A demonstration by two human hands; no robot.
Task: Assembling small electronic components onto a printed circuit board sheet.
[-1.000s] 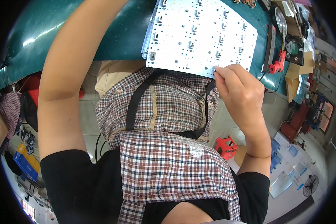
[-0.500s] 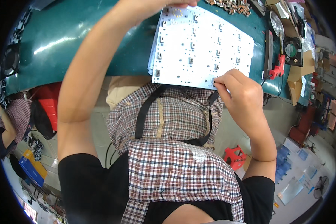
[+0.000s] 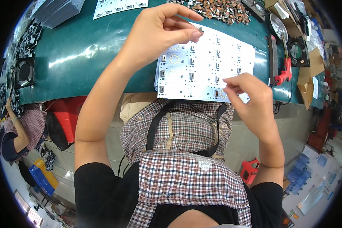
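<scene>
A green desk (image 3: 87,57) spans the upper part of the frame, its glossy surface streaked with reflections; a stack of white panels (image 3: 62,13) stands at upper left, a second circuit board (image 3: 119,5) at the top edge, and a pile of loose components (image 3: 228,11) at upper centre-right; a tool with a red handle (image 3: 284,72) and a black fan (image 3: 298,52) occupy the right end. The white circuit board (image 3: 201,84), uppermost of several, lies at centre, its near edge projecting slightly past the desk's front edge; the left hand (image 3: 150,34) is above its upper left part, thumb and a finger pinching a small dark component (image 3: 201,29), the index finger raised apart; the right hand (image 3: 252,91) is over its lower right corner, fingers (image 3: 230,80) slightly parted, nothing visible between them, contact with the board uncertain. A broad stretch of green extends left from the board; a narrower strip separates it from the red handle. Another person (image 3: 20,133) appears at far left; a red stool (image 3: 250,171) at lower right bears dark markings; printing on the board is too small to read.
</scene>
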